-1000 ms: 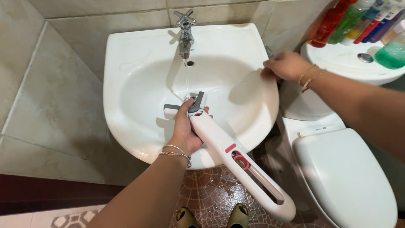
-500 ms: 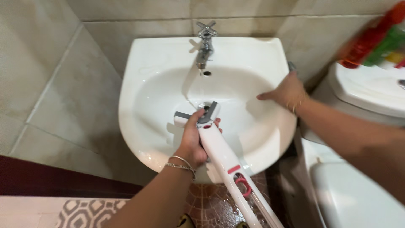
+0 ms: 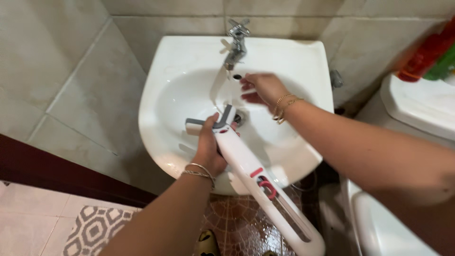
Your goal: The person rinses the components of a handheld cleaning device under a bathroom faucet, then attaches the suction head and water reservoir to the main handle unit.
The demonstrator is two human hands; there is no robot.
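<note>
Two hands over one white basin [image 3: 180,61]: left hand [image 3: 208,147] clamped around white cleaning wand [image 3: 256,180], its grey head [image 3: 208,122] resting inside basin near drain; right hand [image 3: 263,87] open, empty, beneath tap [image 3: 235,40]. Basin looks wet; scrubbing apparently underway, unfinished.

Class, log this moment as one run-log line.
left hand: grips white cleaning tool | right hand: under tap | place: white basin

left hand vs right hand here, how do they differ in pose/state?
The left hand is closed around the white cleaning tool over the sink; the right hand is open, holding nothing, under the faucet. Left sits nearer the front rim, right nearer the back. Both wear bracelets.
</note>
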